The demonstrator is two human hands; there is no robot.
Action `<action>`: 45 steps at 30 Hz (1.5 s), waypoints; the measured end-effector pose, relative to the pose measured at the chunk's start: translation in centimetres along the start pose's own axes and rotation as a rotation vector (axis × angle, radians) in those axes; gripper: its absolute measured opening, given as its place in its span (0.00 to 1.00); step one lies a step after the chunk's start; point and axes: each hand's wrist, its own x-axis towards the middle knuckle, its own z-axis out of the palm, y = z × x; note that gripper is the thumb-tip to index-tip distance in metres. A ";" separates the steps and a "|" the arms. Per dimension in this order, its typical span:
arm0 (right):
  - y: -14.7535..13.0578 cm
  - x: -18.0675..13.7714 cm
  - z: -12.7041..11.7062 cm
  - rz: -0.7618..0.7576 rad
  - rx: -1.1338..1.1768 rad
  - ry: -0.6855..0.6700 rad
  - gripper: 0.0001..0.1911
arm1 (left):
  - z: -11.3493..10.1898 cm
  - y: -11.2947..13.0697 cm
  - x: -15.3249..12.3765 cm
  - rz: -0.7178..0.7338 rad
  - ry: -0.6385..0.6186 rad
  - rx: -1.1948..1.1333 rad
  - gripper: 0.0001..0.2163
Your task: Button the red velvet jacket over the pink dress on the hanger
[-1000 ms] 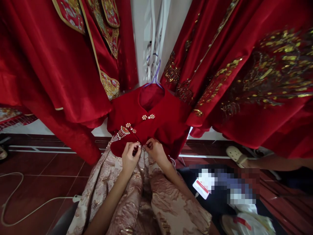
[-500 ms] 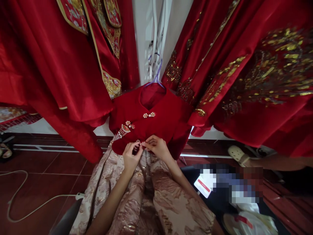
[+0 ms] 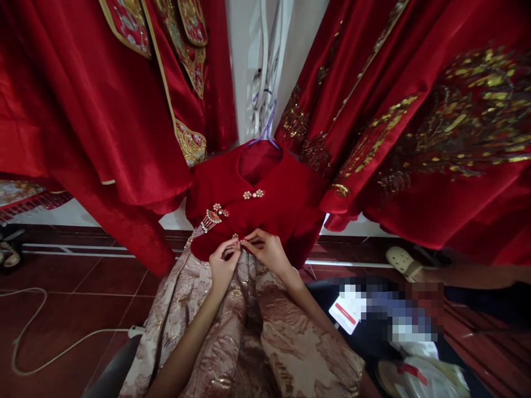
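Note:
A short red jacket [image 3: 265, 213] hangs on a purple hanger [image 3: 267, 135], above a pale pink brocade skirt [image 3: 199, 331] with gold threads. A pearl flower frog button [image 3: 254, 194] sits at its chest, and a beaded ornament with a tassel [image 3: 212, 219] lies on the left side. At the jacket's lower front, my left hand [image 3: 224, 262] and my right hand [image 3: 269, 251] meet fingertip to fingertip. They pinch a lower pearl frog button [image 3: 235, 236], mostly hidden by the fingers.
Long red garments with gold trim [image 3: 145, 127] hang at left; sequinned ones [image 3: 464, 121] hang at right. A white cable [image 3: 74, 337] lies on the tiled floor. At lower right are a lit phone screen [image 3: 346, 315], a plastic bag [image 3: 435, 376] and another person's clog [image 3: 402, 262].
My fingers have shifted slightly at the lower frog button, and the left fingers look straighter. At the right, the other person's leg has moved a little.

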 end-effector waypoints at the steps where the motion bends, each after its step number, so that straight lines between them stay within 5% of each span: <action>1: 0.1 0.0 0.1 -0.008 -0.011 0.013 0.09 | 0.0 0.0 0.0 0.004 0.001 0.005 0.13; 25: 1.7 0.1 1.2 -0.072 -0.194 0.073 0.07 | -0.8 -1.3 0.7 0.005 -0.083 0.067 0.09; 28: 2.0 0.0 0.7 -0.017 -0.279 0.024 0.15 | -0.9 -1.5 0.9 0.001 -0.094 0.009 0.08; 32: 1.4 -0.1 -0.5 -0.012 -0.296 -0.084 0.28 | -0.9 -1.2 0.9 0.015 0.083 -0.052 0.11; 37: -0.6 0.1 -1.1 -0.074 -0.276 0.130 0.10 | -0.9 0.0 0.3 0.148 0.063 0.207 0.05; 40: -0.4 0.3 -1.1 -0.052 -0.255 0.252 0.09 | -0.8 0.5 0.0 0.219 -0.009 0.341 0.06; 45: 1.5 0.5 -0.4 0.039 -0.107 0.148 0.08 | -0.8 0.1 -0.1 0.268 -0.030 0.415 0.11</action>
